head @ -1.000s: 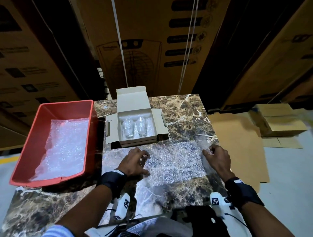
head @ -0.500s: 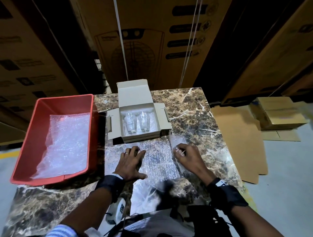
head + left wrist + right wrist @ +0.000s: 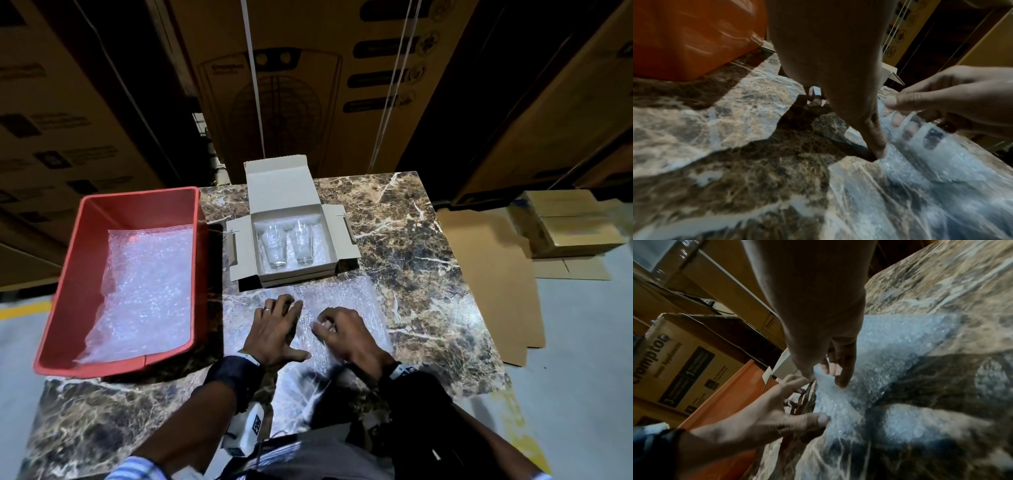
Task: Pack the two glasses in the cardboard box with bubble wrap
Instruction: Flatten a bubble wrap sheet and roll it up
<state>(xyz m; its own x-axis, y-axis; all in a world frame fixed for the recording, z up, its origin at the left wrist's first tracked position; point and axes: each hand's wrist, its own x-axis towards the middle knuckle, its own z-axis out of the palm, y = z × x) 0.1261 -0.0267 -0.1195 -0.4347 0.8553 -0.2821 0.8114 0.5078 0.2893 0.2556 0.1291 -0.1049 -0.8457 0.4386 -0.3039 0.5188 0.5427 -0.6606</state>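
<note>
Both glasses [image 3: 288, 242] already lying in open cardboard box [image 3: 291, 236] beyond fingertips. Left hand [image 3: 274, 330] spread flat, right hand [image 3: 346, 334] pinching bubble wrap sheet [image 3: 346, 298]: folding underway; covering, closing left.

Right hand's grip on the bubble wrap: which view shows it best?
Right wrist view: the right hand pinches a raised edge of the bubble wrap, fingertips plainly seen. Left wrist view shows the same pinch from the side, smaller. Head view shows only the hand's back; the fingertips are mostly hidden.
</note>
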